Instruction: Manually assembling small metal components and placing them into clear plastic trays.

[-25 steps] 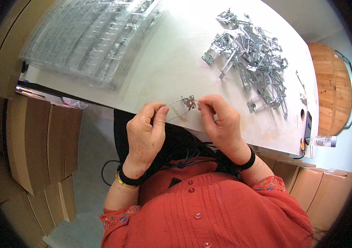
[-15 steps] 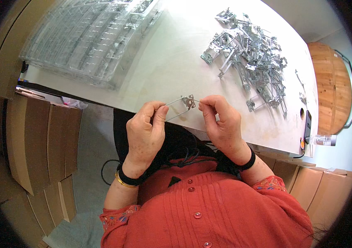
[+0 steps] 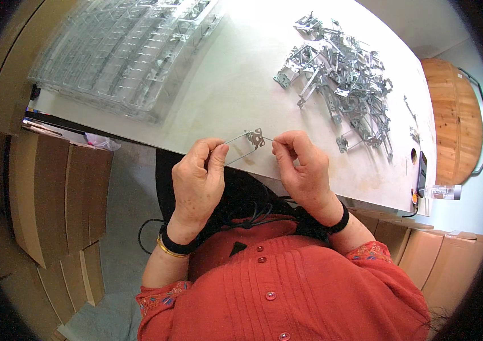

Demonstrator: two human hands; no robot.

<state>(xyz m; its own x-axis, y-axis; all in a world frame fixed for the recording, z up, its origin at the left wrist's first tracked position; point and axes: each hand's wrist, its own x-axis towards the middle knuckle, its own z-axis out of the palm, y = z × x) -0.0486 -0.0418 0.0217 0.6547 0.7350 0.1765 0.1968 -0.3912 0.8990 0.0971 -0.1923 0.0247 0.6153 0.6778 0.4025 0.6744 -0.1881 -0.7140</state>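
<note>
Over the near edge of the white table (image 3: 207, 108), a small metal bracket (image 3: 256, 138) with thin rods is held up between my two hands. My left hand (image 3: 197, 179) is closed, thumb and forefinger pinching the rods' left ends. From the other side my right hand (image 3: 304, 170) pinches the tip of a thin rod that reaches to the bracket's plate; its other fingers are curled in. The plate has several holes and shows between the two hands, touched by neither. Beyond my right hand lies a tangled pile of similar metal brackets (image 3: 341, 94).
Stacked clear plastic trays (image 3: 122, 62) occupy the table's far left. On the right edge are a dark phone (image 3: 422, 173), a clear cup (image 3: 446, 192) and a few loose metal pieces (image 3: 413, 133). Cardboard boxes (image 3: 48, 193) stand at the left; a round wooden board (image 3: 451, 119) is beyond the table.
Both hands have shifted very slightly left with the bracket, and its plate has turned a little. My grip looks the same.
</note>
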